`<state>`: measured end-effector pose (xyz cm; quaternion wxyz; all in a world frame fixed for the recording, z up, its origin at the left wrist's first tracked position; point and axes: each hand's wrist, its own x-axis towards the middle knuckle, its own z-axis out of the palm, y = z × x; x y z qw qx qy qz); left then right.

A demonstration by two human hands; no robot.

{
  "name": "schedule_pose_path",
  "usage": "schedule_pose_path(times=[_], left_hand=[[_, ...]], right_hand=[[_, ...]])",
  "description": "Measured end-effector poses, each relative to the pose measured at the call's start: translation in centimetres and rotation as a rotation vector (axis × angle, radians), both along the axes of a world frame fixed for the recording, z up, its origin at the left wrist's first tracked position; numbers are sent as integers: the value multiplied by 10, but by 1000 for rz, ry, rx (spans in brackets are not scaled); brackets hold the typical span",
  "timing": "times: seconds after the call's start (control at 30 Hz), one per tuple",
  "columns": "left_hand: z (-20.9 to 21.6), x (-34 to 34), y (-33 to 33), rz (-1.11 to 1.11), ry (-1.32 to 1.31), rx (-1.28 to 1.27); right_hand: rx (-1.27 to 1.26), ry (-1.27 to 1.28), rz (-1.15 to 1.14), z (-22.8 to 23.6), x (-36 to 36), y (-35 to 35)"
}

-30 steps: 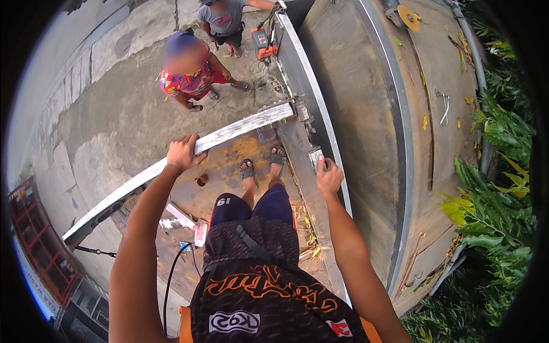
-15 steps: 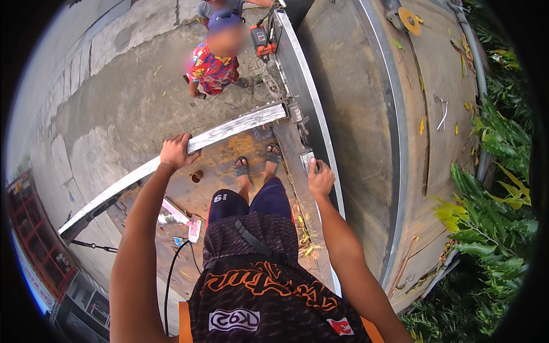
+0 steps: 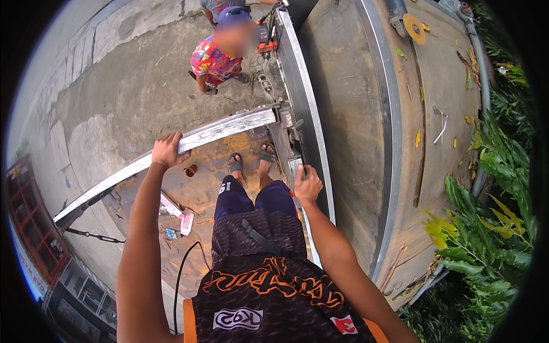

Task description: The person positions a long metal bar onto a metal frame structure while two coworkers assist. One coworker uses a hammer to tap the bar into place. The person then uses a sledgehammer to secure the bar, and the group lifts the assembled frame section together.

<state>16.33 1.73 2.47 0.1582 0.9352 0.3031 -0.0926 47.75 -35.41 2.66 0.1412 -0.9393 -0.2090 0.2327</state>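
My left hand is wrapped over a long white-topped metal beam, its thumb on the near side and its fingers over the far side. The beam runs from the far left corner to a metal joint near the middle. My right hand is closed on the top of a short silver-white metal post at the right side rail. Beside that hand runs a dark side panel with a white top edge. Between my arms, my sandalled feet stand on a rusty metal platform.
Beyond the beam, a person in a colourful shirt stands near an orange-and-black machine; another person is partly visible behind. An angle grinder lies on the right ledge. A rusty can and a black cable are on the platform. Leafy branches reach in at right.
My view has shifted slightly, with both hands keeping their places on the beam and the post. The person in the colourful shirt has turned and leaned a little to the right.
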Motion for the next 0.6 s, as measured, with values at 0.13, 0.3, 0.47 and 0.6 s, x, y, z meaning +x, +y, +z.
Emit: schedule_pose_path(times=[0.13, 0.3, 0.47, 0.6], left_hand=[[2, 1, 0, 4, 11, 0], [4, 2, -1, 3, 32, 4], [3, 1, -1, 20, 35, -22], [1, -1, -1, -33, -25, 36]], right_hand=[[-5, 16, 2, 0, 0, 0], [55, -55, 32, -2, 0, -1], [69, 10, 21, 2, 0, 0], [357, 107, -1, 18, 17, 31]])
